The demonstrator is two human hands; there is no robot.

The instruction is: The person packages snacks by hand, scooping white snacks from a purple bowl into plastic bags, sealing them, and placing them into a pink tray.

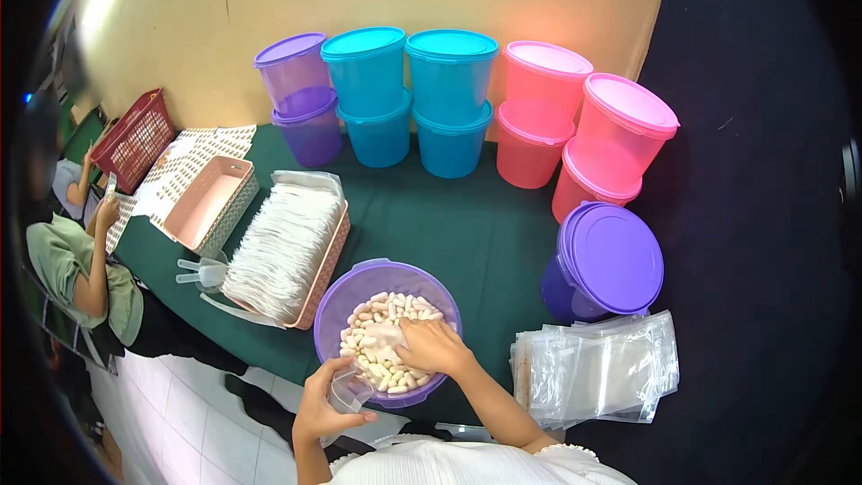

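A purple tub (331, 305) full of pale, oblong pieces (395, 309) stands at the table's front edge. My left hand (316, 406) is closed round a small clear cup (350, 391) at the tub's front left rim. Inside the tub, my right hand (433, 347) is closed on a whitish scoop (384, 338), which lies among the pieces; its handle is hidden by the fingers. Left of the tub is a basket (330, 268) packed with white packets (285, 242). Clear plastic bags (597, 368) lie in a stack to the right.
Stacked purple, teal and pink lidded tubs (453, 81) line the back. A lidded purple tub (613, 256) is at right. An empty pink basket (211, 207), clear scoops (205, 274) and a red basket (139, 139) are at left, near a seated person (76, 260).
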